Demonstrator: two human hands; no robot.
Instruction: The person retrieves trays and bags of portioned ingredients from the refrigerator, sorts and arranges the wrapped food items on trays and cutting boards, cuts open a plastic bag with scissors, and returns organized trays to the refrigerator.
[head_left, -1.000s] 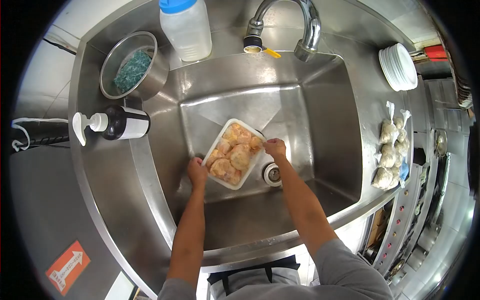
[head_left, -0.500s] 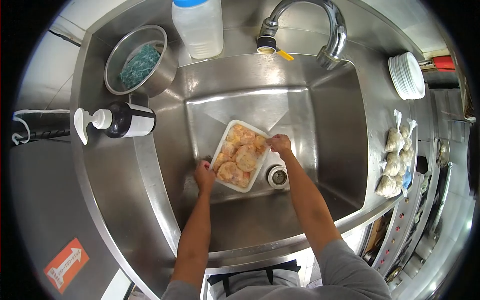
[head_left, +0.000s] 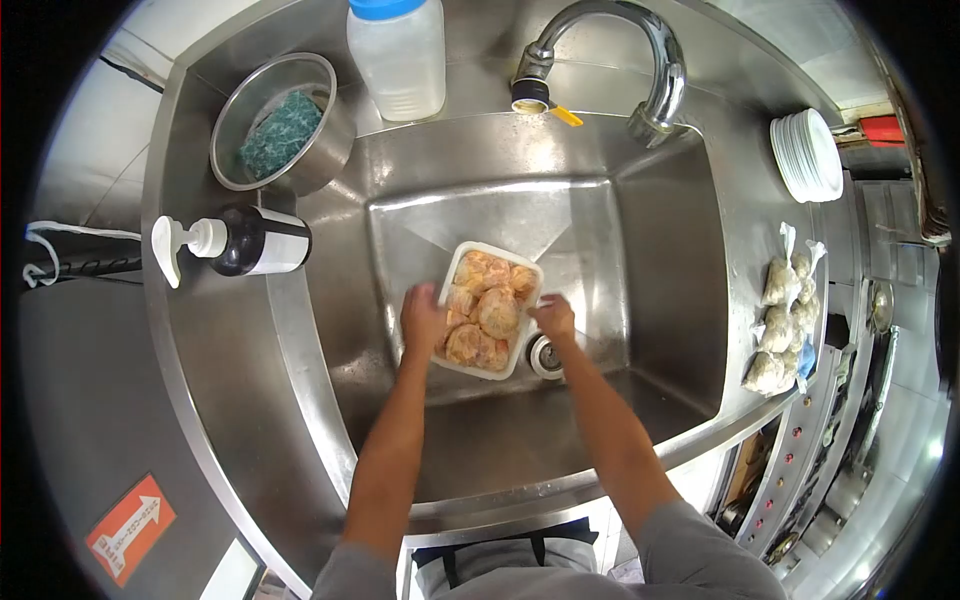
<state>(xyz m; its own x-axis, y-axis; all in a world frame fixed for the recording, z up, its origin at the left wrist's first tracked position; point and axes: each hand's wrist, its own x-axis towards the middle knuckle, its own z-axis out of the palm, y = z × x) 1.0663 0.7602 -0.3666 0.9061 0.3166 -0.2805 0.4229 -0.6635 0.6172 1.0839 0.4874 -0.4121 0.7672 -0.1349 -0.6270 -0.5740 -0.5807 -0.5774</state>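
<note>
A white rectangular tray (head_left: pixel 458 369) sits tilted to one side in the sink, holding several pale orange, lumpy pieces that look like raw chicken (head_left: pixel 498 312). My left hand (head_left: pixel 422 320) is at the tray's left edge; motion blurs its fingers, so their grip cannot be made out. On the opposite side, my right hand (head_left: pixel 555 319) has its fingers closed at the right rim. Just beside that hand is the round metal drain (head_left: pixel 546 357).
The steel sink (head_left: pixel 670 270) has a curved faucet (head_left: pixel 668 70) at its back. Leftward stand a steel pot (head_left: pixel 335 150) with a green scouring pad, a pump bottle (head_left: pixel 262 240) and a plastic jar (head_left: pixel 402 70). Stacked white plates (head_left: pixel 808 155) and knotted bags (head_left: pixel 778 330) line the right.
My left hand has moved up along the tray's left side. My right hand has slid down the right edge. The tray has shifted slightly right in view.
</note>
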